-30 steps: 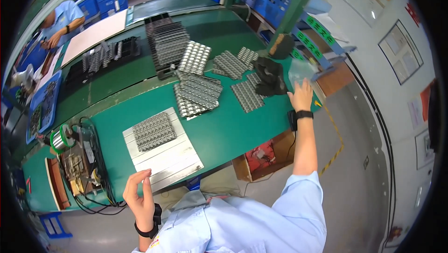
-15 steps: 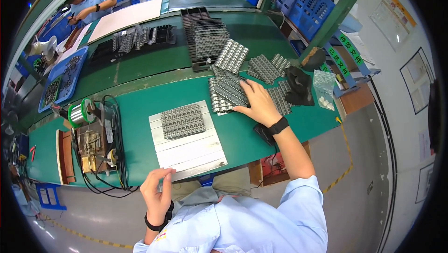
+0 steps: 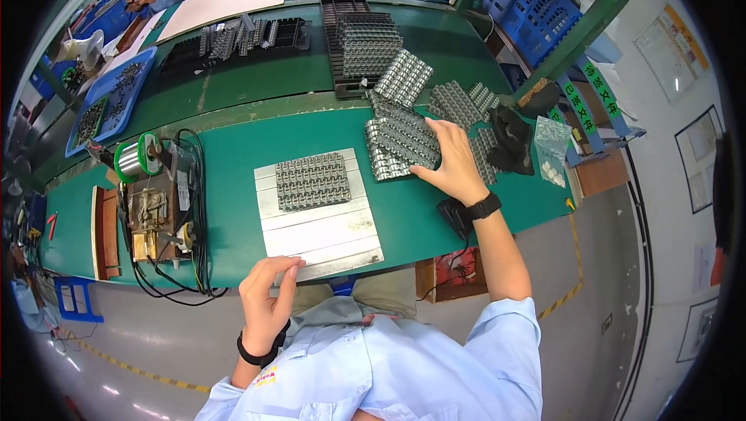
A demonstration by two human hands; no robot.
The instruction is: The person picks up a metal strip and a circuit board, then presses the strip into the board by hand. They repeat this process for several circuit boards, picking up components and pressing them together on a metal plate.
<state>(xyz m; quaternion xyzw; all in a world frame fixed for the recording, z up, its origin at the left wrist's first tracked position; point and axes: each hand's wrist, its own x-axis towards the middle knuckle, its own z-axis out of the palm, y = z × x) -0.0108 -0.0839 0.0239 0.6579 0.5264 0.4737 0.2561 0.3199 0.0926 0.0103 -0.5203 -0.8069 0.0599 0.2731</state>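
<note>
Holding my left hand (image 3: 268,295) partly open, apparently empty, at lower left-centre, I have a ribbed metal panel (image 3: 313,180) on the pale plate (image 3: 318,236), left of centre. My right hand (image 3: 458,171) spans the edge of the panel stack (image 3: 398,140), right of centre, off the plate; grip unconfirmed.

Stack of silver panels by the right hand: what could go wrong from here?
The panels in the stack lie unevenly fanned, so pulling one could drag or slide its neighbours.

The black corded device sits near the edge of the green table, close to the right hand's wrist; a sweep of that arm might knock it off.
</note>
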